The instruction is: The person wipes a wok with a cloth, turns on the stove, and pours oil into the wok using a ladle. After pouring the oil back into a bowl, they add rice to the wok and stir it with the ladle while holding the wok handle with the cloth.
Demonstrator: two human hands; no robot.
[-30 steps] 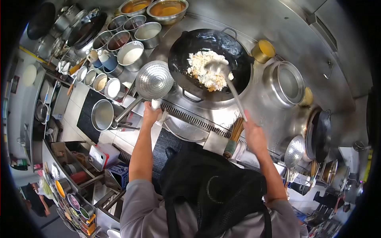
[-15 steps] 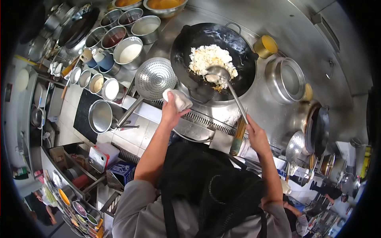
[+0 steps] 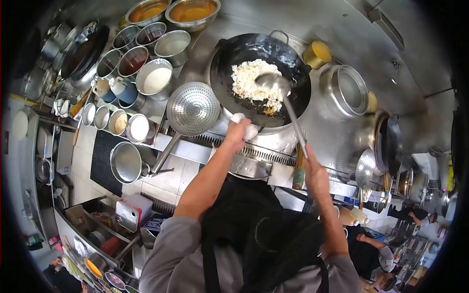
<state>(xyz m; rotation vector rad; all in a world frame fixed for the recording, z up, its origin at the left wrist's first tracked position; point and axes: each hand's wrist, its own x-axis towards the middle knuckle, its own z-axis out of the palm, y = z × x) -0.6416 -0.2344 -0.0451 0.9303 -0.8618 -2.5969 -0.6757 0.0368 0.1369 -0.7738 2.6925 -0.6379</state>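
A dark wok (image 3: pixel 222 80) stands on the stove, with a heap of white and yellow fried rice (image 3: pixel 244 78) inside. My right hand (image 3: pixel 317 178) is closed round the long handle of a ladle (image 3: pixel 298 124). The ladle's bowl, blurred by motion, lies over the rice. At the wok's near edge, my left hand (image 3: pixel 236 134) is wrapped round a folded white cloth (image 3: pixel 250 132). Whether it also grips the rim through the cloth is hidden. Just left of that hand rests a perforated strainer (image 3: pixel 193 108), its handle pointing toward me.
Metal pots of sauces and liquids, among them a white one (image 3: pixel 157 80), crowd the left side. An empty saucepan (image 3: pixel 126 162) sits nearer. Right of the wok are a yellow container (image 3: pixel 317 53) and stacked steel bowls (image 3: pixel 352 93). A bamboo brush (image 3: pixel 299 173) lies at the stove's front edge.
My left hand has moved right and forward with the cloth, from beside the strainer to the wok's near edge. The ladle has shifted slightly farther into the rice.
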